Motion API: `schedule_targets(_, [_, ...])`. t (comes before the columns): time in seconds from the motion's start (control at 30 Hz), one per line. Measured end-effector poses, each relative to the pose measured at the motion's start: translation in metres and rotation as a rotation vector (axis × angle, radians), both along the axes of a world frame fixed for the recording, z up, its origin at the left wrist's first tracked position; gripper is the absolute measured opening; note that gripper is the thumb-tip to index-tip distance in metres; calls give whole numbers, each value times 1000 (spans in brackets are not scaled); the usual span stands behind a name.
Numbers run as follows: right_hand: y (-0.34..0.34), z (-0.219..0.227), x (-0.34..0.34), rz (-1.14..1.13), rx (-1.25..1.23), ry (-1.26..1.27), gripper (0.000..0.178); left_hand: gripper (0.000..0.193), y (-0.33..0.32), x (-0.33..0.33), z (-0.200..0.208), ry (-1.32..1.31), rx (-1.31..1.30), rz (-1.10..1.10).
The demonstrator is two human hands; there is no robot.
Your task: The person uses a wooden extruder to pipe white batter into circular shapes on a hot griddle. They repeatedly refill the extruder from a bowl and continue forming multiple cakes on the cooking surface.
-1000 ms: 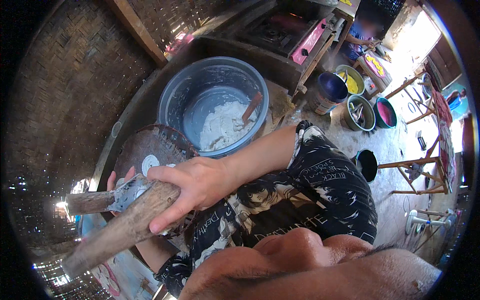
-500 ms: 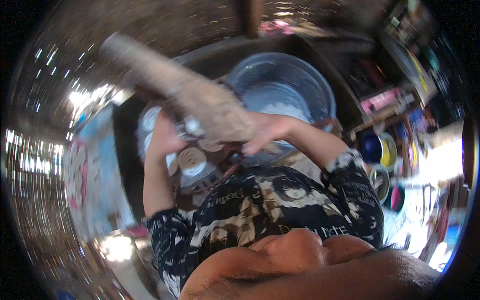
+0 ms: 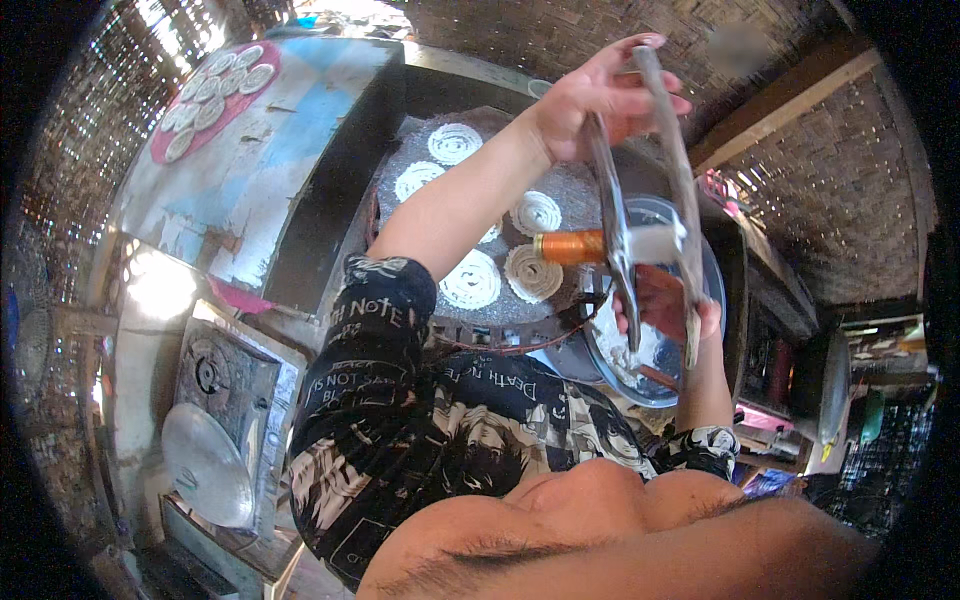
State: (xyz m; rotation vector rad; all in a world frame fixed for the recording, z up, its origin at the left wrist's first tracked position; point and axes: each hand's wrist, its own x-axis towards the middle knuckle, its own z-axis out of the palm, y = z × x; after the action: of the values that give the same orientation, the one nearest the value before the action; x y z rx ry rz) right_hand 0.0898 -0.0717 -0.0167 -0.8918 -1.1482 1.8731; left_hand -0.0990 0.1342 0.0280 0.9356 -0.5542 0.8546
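Observation:
A hand press of two long bars, one pale wood and one dark, with an orange cylinder (image 3: 575, 247) through the dark bar and a white plunger-like piece between the bars, hangs upright over the tray's right side and a basin. My left hand (image 3: 605, 100) reaches far across and is closed around the upper ends of the bars. Lower down, my right hand (image 3: 665, 305) grips their bottom ends, partly hidden behind them. White dough coils (image 3: 470, 280) lie spaced on a plastic-covered round tray (image 3: 400, 290), some hidden behind my left arm. A blue-grey basin (image 3: 712, 300) holds white dough or flour.
At the left, a worn blue-and-white table (image 3: 235, 190) bears a pink sheet with more coils. A stove (image 3: 208, 370) and a round metal lid (image 3: 208, 465) stand nearer. Woven walls and a wooden beam (image 3: 790, 105) close in at the right.
The press, blurred and slanting to the upper left before, is now upright at the right. My left hand has moved up and right to its top; the view has turned, showing more of the tray.

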Motion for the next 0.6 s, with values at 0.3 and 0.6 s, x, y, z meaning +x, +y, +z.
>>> schedule_targets(0.3, [87,-9,1,-32,-203,-101,78,51,104,1,-87,-159,-501,-141])
schedule_targets(0.6, [106,-7,-10,-90,-197,-325,57,47,112,-15,-107,-194,-572,32])
